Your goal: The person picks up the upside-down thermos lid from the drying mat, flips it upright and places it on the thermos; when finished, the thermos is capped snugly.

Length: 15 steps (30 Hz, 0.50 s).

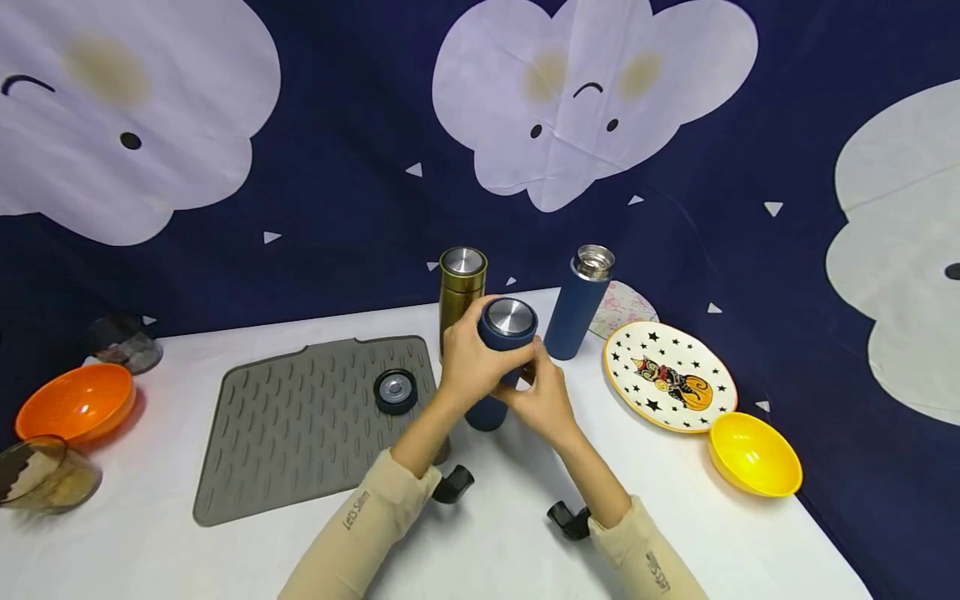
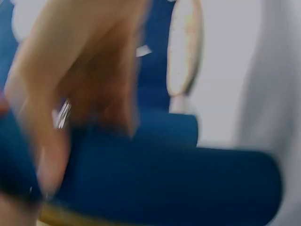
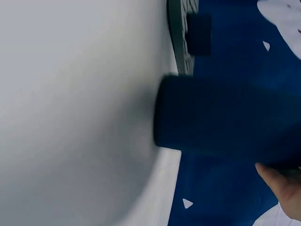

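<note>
Both of my hands are at a dark blue thermos bottle (image 1: 487,412) with a steel-topped lid (image 1: 511,317), upright in front of me. My left hand (image 1: 480,358) grips it from the left, just under the lid. From the right, my right hand (image 1: 546,402) holds its upper body, with the thumb and fingers at its side. Blurred in the left wrist view, the left fingers wrap over the bottle (image 2: 178,183). In the right wrist view, the bottle's base (image 3: 171,113) is close over the white table, with the right hand mostly out of frame.
Behind stand a gold thermos (image 1: 462,287) and a lidless blue bottle (image 1: 577,312). A grey drying mat (image 1: 285,433) at left bears a black cap (image 1: 395,392). Orange bowl (image 1: 78,404) and glass (image 1: 56,479) are far left; cat plate (image 1: 637,387) and yellow bowl (image 1: 753,454) right.
</note>
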Available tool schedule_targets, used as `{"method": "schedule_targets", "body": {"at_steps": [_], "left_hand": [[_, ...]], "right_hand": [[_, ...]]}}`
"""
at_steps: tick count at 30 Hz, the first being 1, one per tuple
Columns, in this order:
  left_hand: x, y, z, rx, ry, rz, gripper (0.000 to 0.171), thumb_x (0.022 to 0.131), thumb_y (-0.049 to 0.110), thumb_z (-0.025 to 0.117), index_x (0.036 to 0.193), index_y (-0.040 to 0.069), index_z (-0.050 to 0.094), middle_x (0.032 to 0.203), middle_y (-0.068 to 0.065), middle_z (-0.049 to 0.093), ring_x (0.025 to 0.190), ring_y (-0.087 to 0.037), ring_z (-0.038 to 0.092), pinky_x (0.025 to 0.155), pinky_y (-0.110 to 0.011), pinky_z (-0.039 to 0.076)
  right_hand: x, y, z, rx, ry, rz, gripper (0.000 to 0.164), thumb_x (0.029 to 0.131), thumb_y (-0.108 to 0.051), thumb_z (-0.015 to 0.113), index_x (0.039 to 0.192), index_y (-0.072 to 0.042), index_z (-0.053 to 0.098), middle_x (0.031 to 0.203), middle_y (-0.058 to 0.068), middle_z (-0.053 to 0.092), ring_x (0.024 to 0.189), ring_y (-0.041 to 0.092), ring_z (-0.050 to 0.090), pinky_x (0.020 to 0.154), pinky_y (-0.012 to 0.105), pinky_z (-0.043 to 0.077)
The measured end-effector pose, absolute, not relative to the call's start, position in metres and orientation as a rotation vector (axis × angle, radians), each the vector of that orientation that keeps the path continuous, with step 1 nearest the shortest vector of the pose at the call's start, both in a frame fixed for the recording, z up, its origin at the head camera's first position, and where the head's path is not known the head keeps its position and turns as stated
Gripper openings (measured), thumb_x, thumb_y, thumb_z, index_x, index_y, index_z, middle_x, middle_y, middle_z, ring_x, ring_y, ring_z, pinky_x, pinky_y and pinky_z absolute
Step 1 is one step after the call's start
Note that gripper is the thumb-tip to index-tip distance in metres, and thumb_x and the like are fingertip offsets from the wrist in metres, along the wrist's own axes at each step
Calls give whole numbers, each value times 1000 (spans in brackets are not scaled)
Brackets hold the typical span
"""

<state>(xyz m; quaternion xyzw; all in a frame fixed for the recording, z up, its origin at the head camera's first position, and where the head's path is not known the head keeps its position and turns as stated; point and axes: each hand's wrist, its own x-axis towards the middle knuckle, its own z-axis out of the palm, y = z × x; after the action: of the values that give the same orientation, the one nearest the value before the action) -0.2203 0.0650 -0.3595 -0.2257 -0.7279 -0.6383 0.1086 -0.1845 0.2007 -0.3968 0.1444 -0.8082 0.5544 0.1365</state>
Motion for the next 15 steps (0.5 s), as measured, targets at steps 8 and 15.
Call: {"method": "schedule_targets", "body": {"at_steps": [8, 15], "left_hand": [[-241, 32, -360, -1087, -2066, -2375, 92, 75, 28, 85, 150, 8, 38, 144, -14, 51, 134, -28, 48, 116, -48, 34], [-216, 64, -357, -596, -2104, -1785, 78, 67, 22, 92, 129, 3, 50, 121, -14, 63, 109, -26, 63, 93, -40, 53]], "right_hand": [[-188, 200, -398, 470, -2378, 1671, 71, 74, -6, 86, 136, -9, 51, 127, 15, 64, 114, 31, 66, 98, 44, 54], [-184, 198, -397, 427, -2352, 1622, 68, 74, 4, 81, 135, -1, 51, 126, 21, 64, 113, 36, 66, 96, 43, 55]]}}
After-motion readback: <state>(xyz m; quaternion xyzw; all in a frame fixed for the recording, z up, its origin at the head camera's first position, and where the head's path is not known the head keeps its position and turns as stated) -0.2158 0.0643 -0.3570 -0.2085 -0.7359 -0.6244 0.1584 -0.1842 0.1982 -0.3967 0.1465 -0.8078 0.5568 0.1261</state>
